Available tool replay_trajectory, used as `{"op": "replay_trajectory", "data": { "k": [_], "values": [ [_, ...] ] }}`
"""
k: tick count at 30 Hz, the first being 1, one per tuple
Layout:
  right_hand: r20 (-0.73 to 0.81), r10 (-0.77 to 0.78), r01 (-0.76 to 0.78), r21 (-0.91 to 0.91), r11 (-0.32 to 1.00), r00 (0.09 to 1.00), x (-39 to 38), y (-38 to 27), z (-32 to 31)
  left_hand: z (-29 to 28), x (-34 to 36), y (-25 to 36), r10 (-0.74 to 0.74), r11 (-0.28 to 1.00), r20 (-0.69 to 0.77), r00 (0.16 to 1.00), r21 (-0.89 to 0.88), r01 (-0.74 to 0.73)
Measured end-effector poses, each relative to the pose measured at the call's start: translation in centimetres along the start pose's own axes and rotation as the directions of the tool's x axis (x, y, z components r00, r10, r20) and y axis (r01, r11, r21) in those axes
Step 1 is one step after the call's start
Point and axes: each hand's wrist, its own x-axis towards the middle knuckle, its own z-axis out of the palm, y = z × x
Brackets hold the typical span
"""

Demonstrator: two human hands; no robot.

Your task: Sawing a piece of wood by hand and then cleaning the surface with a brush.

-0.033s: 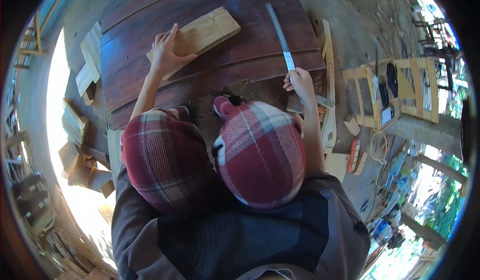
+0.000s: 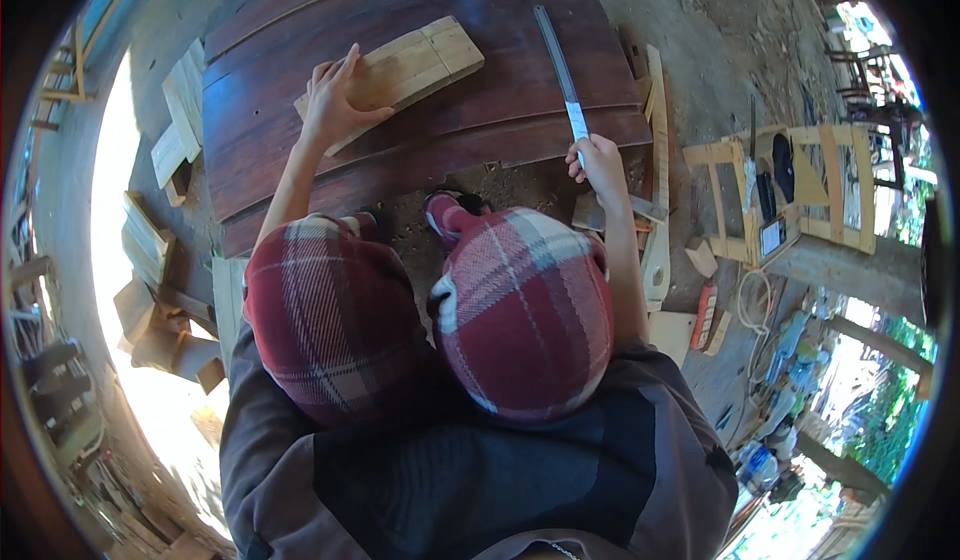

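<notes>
On a dark brown wooden board surface lies a pale wooden block, slanting up to the right, with a thin line across its right part. My left hand grips the block's left end, thumb along the near side and fingers over the far side. To the right, my right hand is closed round the near end of a long, narrow metal ruler. The ruler points away from me over the board, apart from the block. My palm hides its lowest end.
Wood offcuts lie left of the board. Strips of wood line its right side. Farther right are a slatted wooden frame, a red tube and a coil of cord. My knees are close below the board.
The view has shifted very slightly. Both hands, the block and the ruler keep their places.
</notes>
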Motion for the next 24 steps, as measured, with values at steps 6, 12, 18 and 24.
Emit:
{"op": "replay_trajectory", "data": {
  "k": [6, 12, 18, 24],
  "values": [
    [0.185, 0.047, -0.129, 0.466, 0.875, 0.982, 1.4, -1.1, 1.2, -0.3, 0.8, -1.7, -0.001, 0.991, 0.099, 0.995, 0.134, -0.012],
    [-0.078, -0.475, 0.391, -0.460, 0.797, 0.876, -3.4, -3.9, 5.7, 0.1, 1.0, -0.6, -0.005, 0.992, 0.017, 1.000, 0.128, 0.003],
    [0.079, -0.490, 0.383, -0.734, 0.561, 0.868, -3.7, -3.8, 9.7, 0.2, 0.6, -0.2, -0.040, 0.992, -0.009, 0.999, 0.121, 0.041],
    [0.169, -0.489, 0.426, -0.767, 0.480, 0.856, -4.8, -5.4, 9.7, 0.0, 0.2, 0.2, -0.072, 0.990, -0.025, 0.997, 0.122, 0.075]
  ]
}}
